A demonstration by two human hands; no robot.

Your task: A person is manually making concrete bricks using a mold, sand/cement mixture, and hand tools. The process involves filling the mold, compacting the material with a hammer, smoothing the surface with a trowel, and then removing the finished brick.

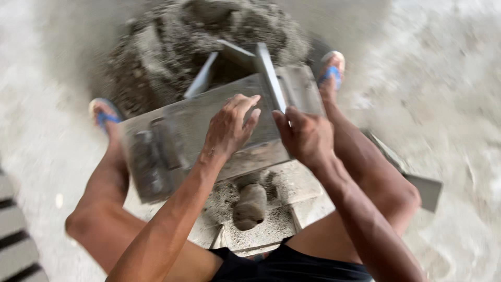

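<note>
I squat over a grey metal mould box (172,136) that lies tilted between my knees, blurred by motion. My left hand (229,125) rests flat on the box's upper face with the fingers spread and slightly curled. Beside it, my right hand (305,136) presses on the same face next to an upright metal plate (269,78). Below the box, a concrete block (261,209) with round holes and crumbs of mortar sits on the ground. Neither hand is wrapped around anything.
A heap of damp grey mortar mix (209,36) lies just beyond the box. My feet in blue sandals (104,117) (332,70) flank it. A flat metal piece (422,185) lies at the right, and stacked grey slabs (13,235) at the left edge.
</note>
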